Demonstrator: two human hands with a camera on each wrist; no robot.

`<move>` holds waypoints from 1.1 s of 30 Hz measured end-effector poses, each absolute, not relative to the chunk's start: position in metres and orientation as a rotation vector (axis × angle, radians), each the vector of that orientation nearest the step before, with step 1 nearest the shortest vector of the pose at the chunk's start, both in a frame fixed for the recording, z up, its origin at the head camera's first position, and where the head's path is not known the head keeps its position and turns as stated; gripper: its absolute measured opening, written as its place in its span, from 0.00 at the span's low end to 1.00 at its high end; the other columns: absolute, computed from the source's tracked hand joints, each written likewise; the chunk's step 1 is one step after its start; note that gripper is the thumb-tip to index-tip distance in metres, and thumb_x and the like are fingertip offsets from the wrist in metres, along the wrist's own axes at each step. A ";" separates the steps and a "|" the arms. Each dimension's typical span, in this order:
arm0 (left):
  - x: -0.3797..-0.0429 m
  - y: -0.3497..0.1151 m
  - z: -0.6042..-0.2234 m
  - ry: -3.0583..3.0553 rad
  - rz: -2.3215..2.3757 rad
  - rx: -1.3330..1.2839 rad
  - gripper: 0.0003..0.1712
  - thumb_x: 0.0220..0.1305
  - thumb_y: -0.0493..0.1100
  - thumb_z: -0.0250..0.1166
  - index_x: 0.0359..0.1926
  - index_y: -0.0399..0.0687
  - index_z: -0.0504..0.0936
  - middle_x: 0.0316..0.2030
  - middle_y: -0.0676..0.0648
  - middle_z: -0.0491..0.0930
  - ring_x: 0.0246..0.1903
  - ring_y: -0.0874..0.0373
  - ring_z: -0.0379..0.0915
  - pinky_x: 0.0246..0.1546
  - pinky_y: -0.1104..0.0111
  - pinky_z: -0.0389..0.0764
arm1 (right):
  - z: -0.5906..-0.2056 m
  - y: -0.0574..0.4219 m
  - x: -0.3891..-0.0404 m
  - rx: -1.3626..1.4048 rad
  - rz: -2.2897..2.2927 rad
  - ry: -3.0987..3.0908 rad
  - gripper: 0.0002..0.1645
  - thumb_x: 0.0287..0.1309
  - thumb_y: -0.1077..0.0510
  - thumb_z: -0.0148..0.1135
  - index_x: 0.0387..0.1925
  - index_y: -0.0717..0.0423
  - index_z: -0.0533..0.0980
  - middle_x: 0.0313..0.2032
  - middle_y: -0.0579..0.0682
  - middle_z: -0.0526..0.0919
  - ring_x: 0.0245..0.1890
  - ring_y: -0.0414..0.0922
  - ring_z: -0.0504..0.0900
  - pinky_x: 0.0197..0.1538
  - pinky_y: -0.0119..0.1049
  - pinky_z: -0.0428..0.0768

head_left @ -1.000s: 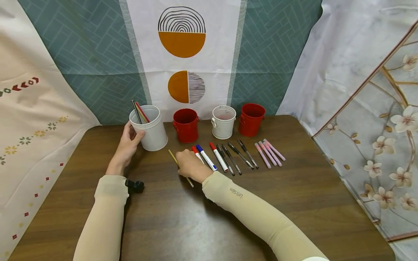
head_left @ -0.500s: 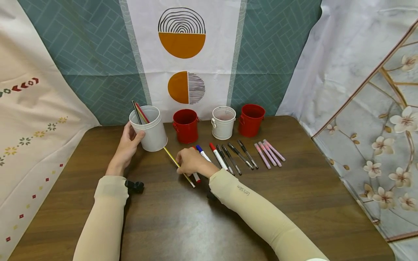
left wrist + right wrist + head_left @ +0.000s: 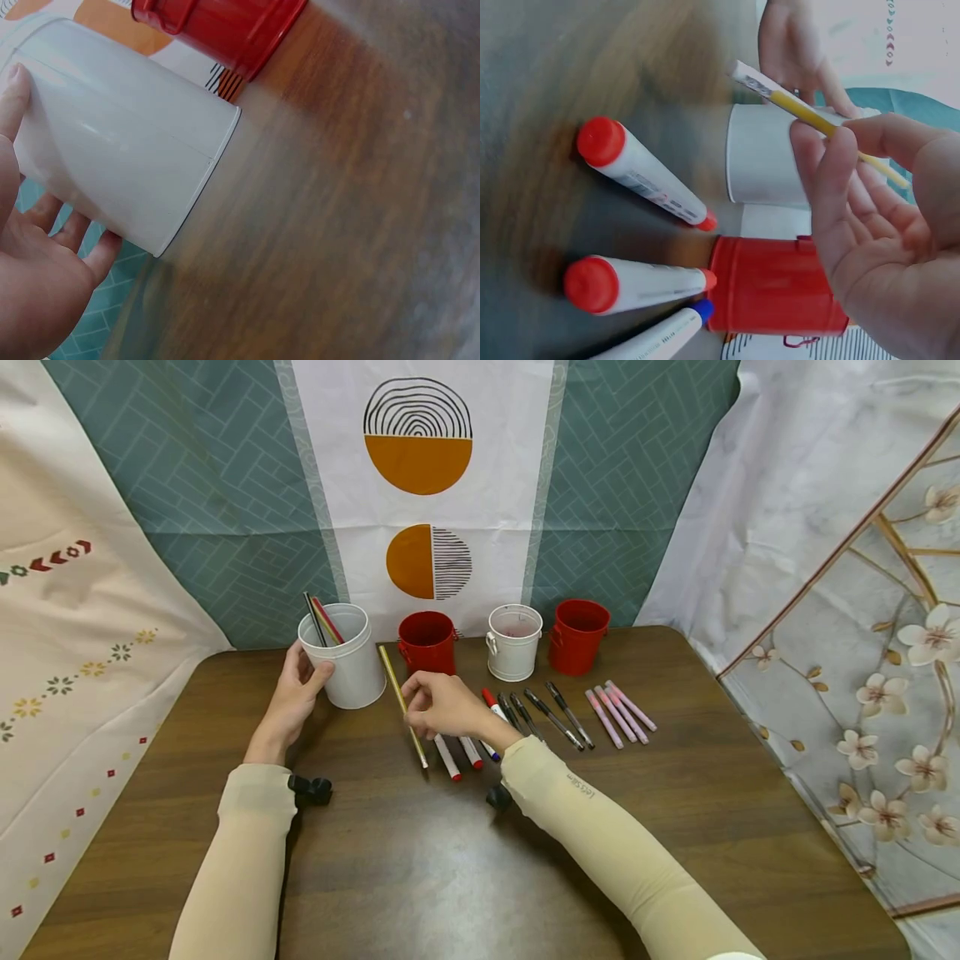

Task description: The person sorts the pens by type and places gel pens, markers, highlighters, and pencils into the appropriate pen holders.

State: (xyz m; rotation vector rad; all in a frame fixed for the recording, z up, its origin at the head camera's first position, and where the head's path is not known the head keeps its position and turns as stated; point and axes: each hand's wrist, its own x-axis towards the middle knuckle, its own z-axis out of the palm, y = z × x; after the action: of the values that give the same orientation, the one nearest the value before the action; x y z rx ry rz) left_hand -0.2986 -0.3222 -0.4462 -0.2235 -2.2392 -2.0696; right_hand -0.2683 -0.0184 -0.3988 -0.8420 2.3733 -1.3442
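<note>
My left hand (image 3: 295, 697) grips a large white bucket (image 3: 356, 675) standing at the back left, thumb on the near side just below the rim. Fingers curl along the bucket's other side in the left wrist view, where the white bucket (image 3: 127, 127) fills the upper left. A dark pencil (image 3: 312, 617) and a red one (image 3: 324, 617) lean inside it. My right hand (image 3: 446, 703) pinches a yellow pencil (image 3: 394, 681) between thumb and fingertips. Seen from the right wrist, the yellow pencil (image 3: 804, 112) is raised and slants in front of the white bucket, its pale end outward.
Red-capped markers (image 3: 656, 184) and a blue-capped marker (image 3: 660, 334) lie under my right hand. A red bucket (image 3: 431, 662), a smaller white bucket (image 3: 513, 656) and another red bucket (image 3: 577, 652) line the back. Black pens (image 3: 553, 718) and several pink pens (image 3: 621, 714) lie right.
My right hand has picked the yellow pencil up from the table and moved it away from me, uncovering the marker ends. The left hand stays on the white bucket.
</note>
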 end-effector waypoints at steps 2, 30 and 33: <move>-0.303 -0.324 -0.452 -2.233 -2.063 -0.225 0.47 0.81 0.43 0.59 0.87 0.54 0.40 0.84 0.35 0.45 0.82 0.43 0.41 0.82 0.43 0.42 | -0.396 -0.018 -0.270 -0.854 -1.397 2.378 0.16 0.68 0.65 0.67 0.54 0.57 0.76 0.33 0.50 0.89 0.23 0.48 0.87 0.33 0.38 0.89; -0.293 -0.318 -0.437 -2.253 -2.049 -0.218 0.48 0.80 0.43 0.61 0.86 0.51 0.41 0.82 0.32 0.47 0.82 0.39 0.43 0.82 0.43 0.45 | -0.308 -0.038 -0.314 -0.925 -1.919 2.555 0.20 0.68 0.67 0.66 0.59 0.60 0.75 0.39 0.55 0.86 0.26 0.46 0.89 0.34 0.39 0.90; -0.292 -0.318 -0.437 -2.249 -2.056 -0.213 0.48 0.80 0.43 0.61 0.86 0.51 0.41 0.83 0.33 0.46 0.82 0.39 0.41 0.82 0.43 0.44 | -0.298 -0.043 -0.317 -0.927 -1.901 2.614 0.20 0.68 0.65 0.66 0.60 0.59 0.75 0.40 0.54 0.87 0.26 0.44 0.89 0.35 0.36 0.89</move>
State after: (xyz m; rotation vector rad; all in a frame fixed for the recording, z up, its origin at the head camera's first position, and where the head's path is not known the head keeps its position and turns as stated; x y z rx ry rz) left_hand -0.2923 -0.3179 -0.4374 -0.2131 -2.2493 -2.0560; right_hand -0.3168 -0.0432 -0.2977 -0.9274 2.6138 -1.9012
